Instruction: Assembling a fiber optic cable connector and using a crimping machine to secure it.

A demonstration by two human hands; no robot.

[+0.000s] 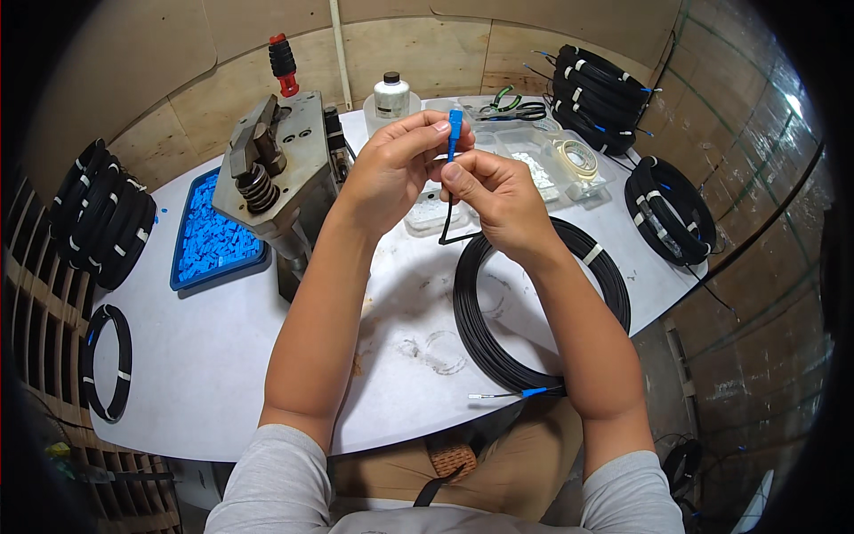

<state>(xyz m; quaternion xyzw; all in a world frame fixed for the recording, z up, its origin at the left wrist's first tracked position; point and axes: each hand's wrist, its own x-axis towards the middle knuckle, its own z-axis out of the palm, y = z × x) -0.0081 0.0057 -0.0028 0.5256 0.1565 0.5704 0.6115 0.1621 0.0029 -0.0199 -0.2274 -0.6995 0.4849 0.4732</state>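
Blue plastic marks the small connector (455, 131) pinched between both hands above the white table (213, 374). The left hand (391, 165) has its thumb and forefinger closed on the connector's upper end, with the other fingers curled loosely. The right hand (494, 198) is closed around the thin black cable (449, 227) just under the connector, its thumb pressed up beside the blue body. From the right hand the cable drops, bends sharply and runs back beneath the palm.

Under the right forearm lies a large loose coil of black cable (476, 329), flat on the table; its free end (516, 392), with a blue sleeve and a white tip, sticks out to the left near the table's front edge. Left of the left hand stands a grey metal press (276, 169) with a spring and a red-tipped handle, and further left a blue tray (209, 236) filled with small blue parts. Just behind the hands are a white bottle (391, 93), clear plastic boxes (543, 160) holding white pieces, a roll of tape (576, 158) and green-handled cutters (509, 102). Bundled black cable coils sit well right of the right hand (669, 209), behind it at the table's far corner (596, 98), and well left of the left hand (102, 214).
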